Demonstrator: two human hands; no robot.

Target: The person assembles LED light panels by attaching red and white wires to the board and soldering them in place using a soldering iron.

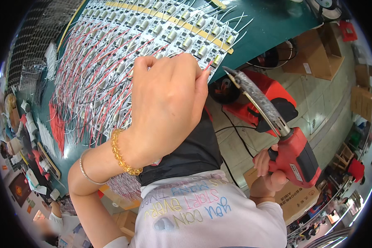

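My left hand (169, 95) is closed in a pinch over the near right edge of a panel of white circuit boards (171, 35). A short red wire (209, 65) sticks out by its fingertips, beside the corner board. My right hand (268, 169) grips the handle of a red and black soldering gun (295, 157). The gun's dark tip points up and left, close to the board's right corner but apart from it. Red and white wires (91, 74) rise from many boards, and small capacitors (187, 42) stand on them. My left palm and most of those fingertips' grip are hidden.
The panel lies on a green table mat (273, 25), with a yellow strip (182, 27) across it. Bundles of red wire (56, 128) and white wire (46, 136) lie at the left. Right of the table are a red machine (268, 91), cables and cardboard boxes (314, 58) on the floor.
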